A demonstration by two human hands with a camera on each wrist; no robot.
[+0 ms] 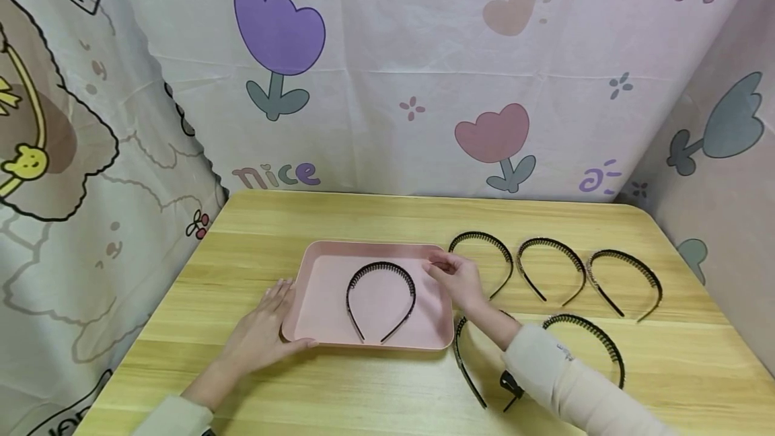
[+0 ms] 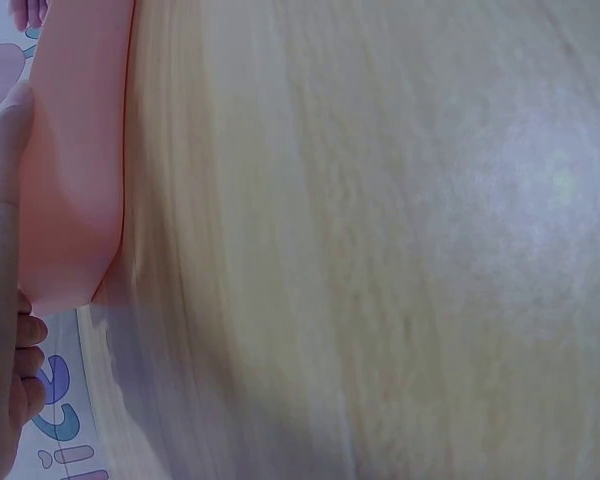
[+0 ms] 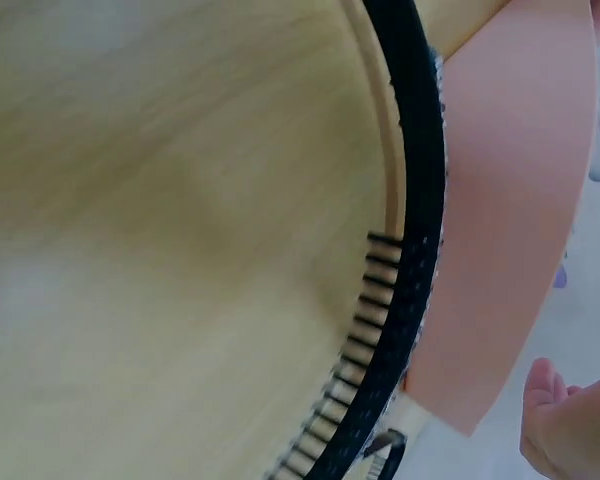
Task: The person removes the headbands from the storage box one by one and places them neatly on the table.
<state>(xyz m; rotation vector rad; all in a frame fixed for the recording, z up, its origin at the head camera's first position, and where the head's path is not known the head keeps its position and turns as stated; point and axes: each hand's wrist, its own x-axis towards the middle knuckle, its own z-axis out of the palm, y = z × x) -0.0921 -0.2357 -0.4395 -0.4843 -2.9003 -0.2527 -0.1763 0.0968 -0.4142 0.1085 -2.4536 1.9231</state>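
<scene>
A black toothed headband [image 1: 381, 268] lies inside the pink tray [image 1: 375, 344], its open ends toward the near side. My left hand [image 1: 266, 328] rests against the tray's near left corner, with the fingers along the left side and the thumb at the front wall. In the left wrist view the thumb [image 2: 2, 150] lies by the pink wall. Over the tray's far right corner is my right hand [image 1: 457, 278], its fingers loosely bent with nothing seen between them. The right wrist view shows that hand [image 3: 570, 420] apart from the tray wall [image 3: 510, 200].
Several more black headbands lie right of the tray: a back row with one headband [image 1: 554, 244] in its middle, and a nearer pair, including this headband [image 1: 605, 338], partly behind the right forearm. A small black piece [image 1: 511, 385] shows below the sleeve. Printed cloth [image 1: 387, 86] hangs behind the wooden table [image 1: 363, 389].
</scene>
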